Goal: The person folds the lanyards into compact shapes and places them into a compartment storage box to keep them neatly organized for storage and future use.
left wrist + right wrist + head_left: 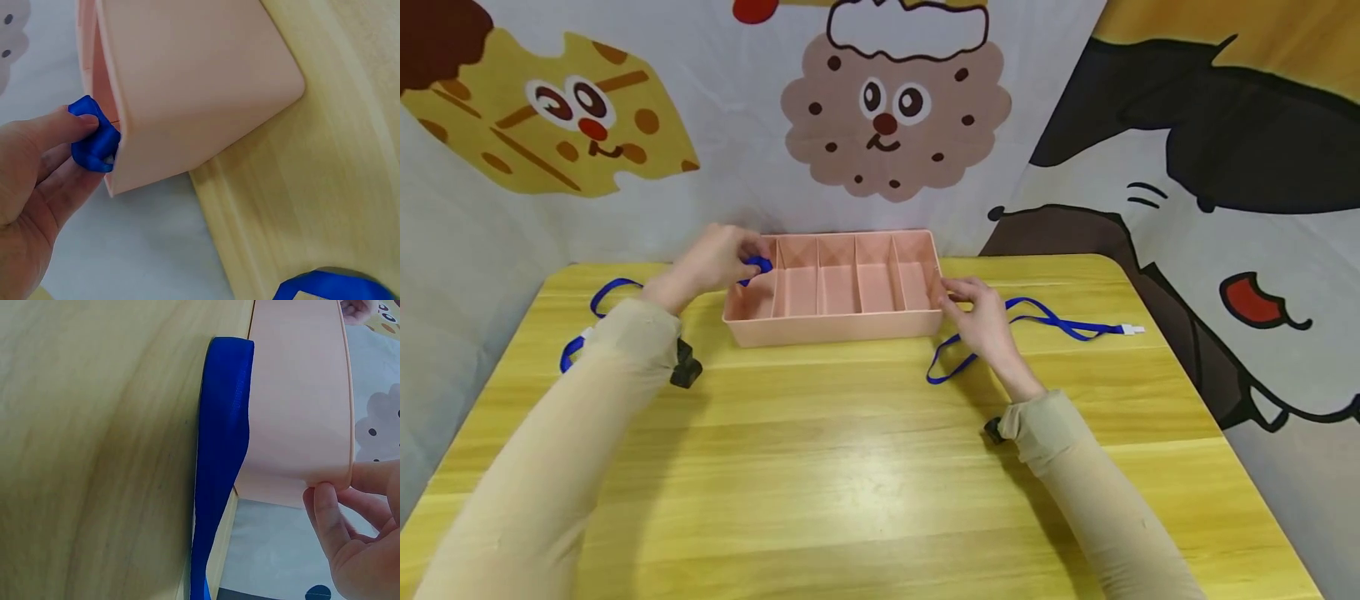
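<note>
Left hand (711, 260) pinches a folded bit of blue lanyard (94, 134) at the pink tray's (820, 327) left-end rim nr table's far edge, right hand (981, 312) grips tray's right-end wall w/ fingertips; best keep tray braced & feed ribbon slow into leftmost compartment.

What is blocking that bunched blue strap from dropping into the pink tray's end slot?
Nothing visible. The left hand pinches the bunched blue strap right at the rim of the pink tray, over its leftmost slot, which looks bare. The right hand only steadies the far end.
</note>
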Demonstrator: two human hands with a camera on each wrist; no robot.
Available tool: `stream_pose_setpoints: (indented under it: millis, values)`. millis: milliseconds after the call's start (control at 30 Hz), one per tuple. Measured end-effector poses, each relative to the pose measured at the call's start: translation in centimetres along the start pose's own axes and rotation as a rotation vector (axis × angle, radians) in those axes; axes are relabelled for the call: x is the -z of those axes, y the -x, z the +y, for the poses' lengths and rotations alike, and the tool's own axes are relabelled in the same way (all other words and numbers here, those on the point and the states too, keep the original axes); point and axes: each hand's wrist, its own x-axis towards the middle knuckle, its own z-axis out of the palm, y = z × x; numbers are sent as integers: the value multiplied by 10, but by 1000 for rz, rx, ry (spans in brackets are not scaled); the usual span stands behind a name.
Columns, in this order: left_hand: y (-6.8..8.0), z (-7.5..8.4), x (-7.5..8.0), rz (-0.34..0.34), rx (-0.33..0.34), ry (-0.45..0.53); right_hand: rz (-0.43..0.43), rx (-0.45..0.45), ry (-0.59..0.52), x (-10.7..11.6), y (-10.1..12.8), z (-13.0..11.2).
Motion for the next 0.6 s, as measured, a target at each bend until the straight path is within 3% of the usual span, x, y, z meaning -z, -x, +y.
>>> stream_pose_setpoints:
  millis: [600]
  values:
    - [-8,-10,-20,5,8,-21,12,3,-12,-2,0,-1]
